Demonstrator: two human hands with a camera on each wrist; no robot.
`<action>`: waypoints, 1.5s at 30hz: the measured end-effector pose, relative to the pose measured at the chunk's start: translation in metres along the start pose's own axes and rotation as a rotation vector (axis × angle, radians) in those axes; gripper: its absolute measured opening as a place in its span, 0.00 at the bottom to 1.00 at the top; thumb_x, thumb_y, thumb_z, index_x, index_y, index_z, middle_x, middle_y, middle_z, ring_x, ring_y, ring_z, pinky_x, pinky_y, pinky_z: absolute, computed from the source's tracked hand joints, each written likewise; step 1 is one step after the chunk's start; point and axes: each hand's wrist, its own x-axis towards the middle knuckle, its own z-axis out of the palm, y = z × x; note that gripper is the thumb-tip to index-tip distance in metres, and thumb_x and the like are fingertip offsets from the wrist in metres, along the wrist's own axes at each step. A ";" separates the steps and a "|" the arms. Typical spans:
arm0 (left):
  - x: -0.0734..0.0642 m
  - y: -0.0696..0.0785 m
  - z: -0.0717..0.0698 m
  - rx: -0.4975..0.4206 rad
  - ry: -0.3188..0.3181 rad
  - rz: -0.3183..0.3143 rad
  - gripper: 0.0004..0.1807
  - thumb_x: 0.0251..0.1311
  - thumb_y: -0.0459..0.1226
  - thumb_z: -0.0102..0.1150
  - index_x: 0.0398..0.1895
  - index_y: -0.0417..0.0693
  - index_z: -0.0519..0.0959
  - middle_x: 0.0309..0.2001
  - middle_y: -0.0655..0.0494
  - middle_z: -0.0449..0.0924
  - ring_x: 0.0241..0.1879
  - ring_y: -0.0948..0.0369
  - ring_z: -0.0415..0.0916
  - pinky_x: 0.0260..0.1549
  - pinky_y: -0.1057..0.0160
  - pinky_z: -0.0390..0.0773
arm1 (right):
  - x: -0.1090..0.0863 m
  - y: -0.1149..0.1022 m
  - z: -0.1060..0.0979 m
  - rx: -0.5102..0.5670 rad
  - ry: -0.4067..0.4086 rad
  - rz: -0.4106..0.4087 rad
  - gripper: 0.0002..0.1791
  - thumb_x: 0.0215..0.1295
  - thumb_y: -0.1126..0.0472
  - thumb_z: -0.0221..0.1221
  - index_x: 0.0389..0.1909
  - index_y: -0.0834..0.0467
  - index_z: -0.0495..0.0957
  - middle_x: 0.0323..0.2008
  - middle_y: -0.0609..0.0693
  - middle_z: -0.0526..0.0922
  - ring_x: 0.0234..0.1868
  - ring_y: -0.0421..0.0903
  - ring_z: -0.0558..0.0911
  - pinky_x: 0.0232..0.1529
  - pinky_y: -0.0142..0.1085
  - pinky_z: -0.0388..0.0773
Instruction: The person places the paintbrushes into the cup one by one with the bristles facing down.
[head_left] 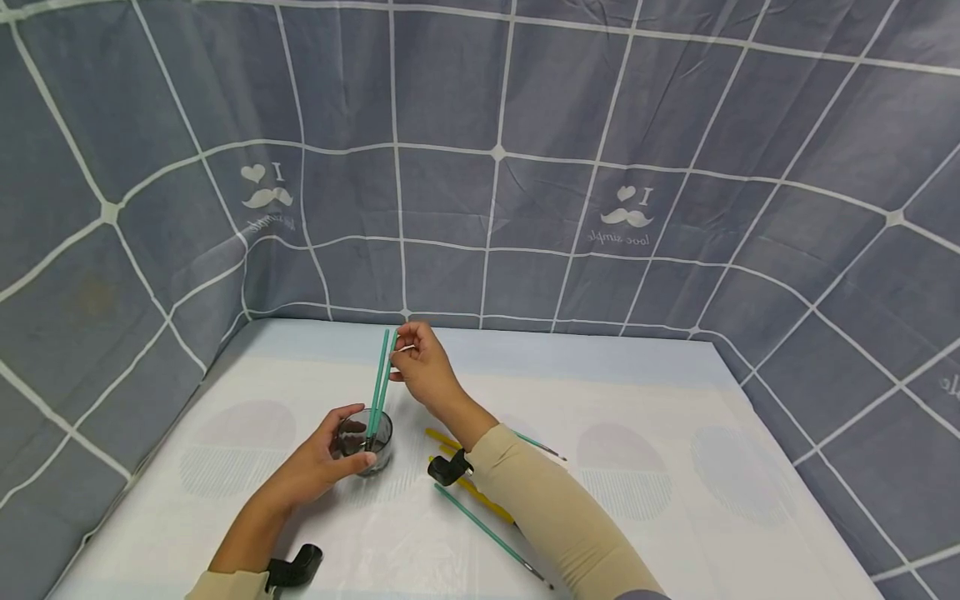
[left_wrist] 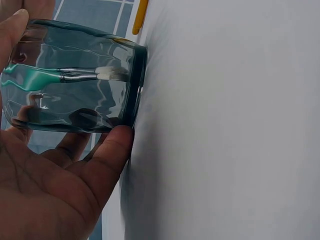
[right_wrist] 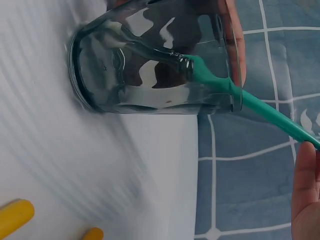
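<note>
A clear dark-tinted glass cup stands upright on the white-covered table, and my left hand holds it around its side. Two green-handled paintbrushes lean up out of the cup. In the left wrist view, their pale bristles point down near the cup's base. My right hand pinches the upper end of one paintbrush between thumb and fingers. From the right wrist, the green handle runs from the cup's rim up to the right fingertips.
Right of the cup, under the right forearm, lie several yellow sticks, partly hidden by the sleeve. A green paintbrush lies in front of them, and another brush behind the arm. A grey gridded curtain surrounds the table.
</note>
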 end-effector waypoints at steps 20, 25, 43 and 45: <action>-0.001 0.004 0.000 0.017 0.004 -0.014 0.44 0.60 0.42 0.69 0.74 0.47 0.54 0.62 0.41 0.69 0.58 0.48 0.71 0.53 0.47 0.69 | 0.001 0.009 -0.024 -0.066 0.021 0.079 0.17 0.70 0.70 0.56 0.58 0.58 0.72 0.42 0.51 0.74 0.42 0.54 0.80 0.38 0.39 0.82; -0.001 0.004 0.000 0.025 0.009 -0.007 0.43 0.60 0.42 0.69 0.74 0.47 0.55 0.61 0.41 0.70 0.57 0.48 0.72 0.54 0.46 0.69 | 0.001 0.013 -0.042 -0.127 0.027 0.112 0.16 0.70 0.69 0.57 0.56 0.58 0.73 0.43 0.51 0.74 0.39 0.47 0.79 0.37 0.40 0.82; -0.002 0.002 0.000 0.044 0.000 -0.003 0.44 0.61 0.42 0.69 0.75 0.48 0.54 0.61 0.40 0.70 0.59 0.45 0.71 0.54 0.41 0.69 | -0.013 0.028 -0.120 -0.376 -0.181 0.244 0.18 0.73 0.65 0.56 0.61 0.63 0.71 0.46 0.54 0.75 0.48 0.63 0.78 0.41 0.44 0.80; -0.002 0.001 0.000 0.042 -0.002 -0.005 0.44 0.61 0.42 0.69 0.75 0.48 0.54 0.61 0.40 0.70 0.59 0.45 0.71 0.53 0.42 0.69 | -0.016 0.030 -0.125 -0.415 -0.220 0.262 0.19 0.73 0.64 0.56 0.62 0.64 0.70 0.46 0.54 0.75 0.46 0.62 0.79 0.40 0.44 0.80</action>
